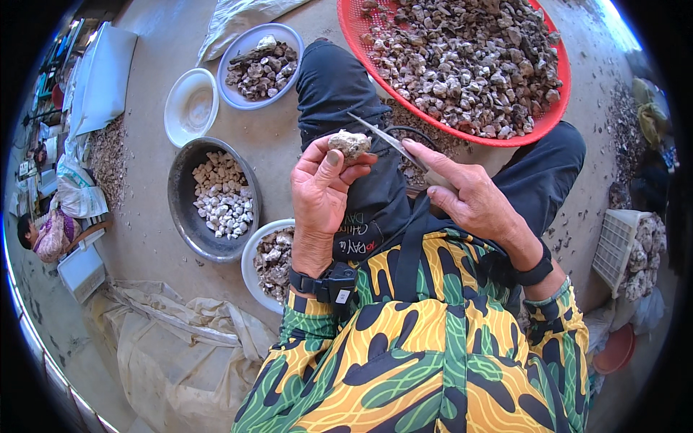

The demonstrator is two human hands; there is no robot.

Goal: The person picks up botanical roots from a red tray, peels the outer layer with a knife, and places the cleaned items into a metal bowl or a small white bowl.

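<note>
My left hand (325, 184) holds a rough, pale brown-and-white lump (350, 145) between thumb and fingers. Just right of it, my right hand (460, 189) grips a knife (389, 139) by its handle, the forefinger laid along the blade, whose tip points up and left. Blade and lump appear apart. Beyond my hands, a red plastic basket (373, 74) is heaped with similar brown lumps. To the left a dark metal basin (181, 216) holds whitish pieces beside tan ones. Part of a white bowl (250, 270) with brown and white chunks shows behind my left forearm.
A lilac-rimmed bowl (223, 81) of dark lumps and a white basin (174, 111) stand at upper left. Cloth sheeting (173, 352) lies at lower left. A person (48, 235) sits at the far left. At right, a white plastic crate (617, 246) stands beside pale lumps.
</note>
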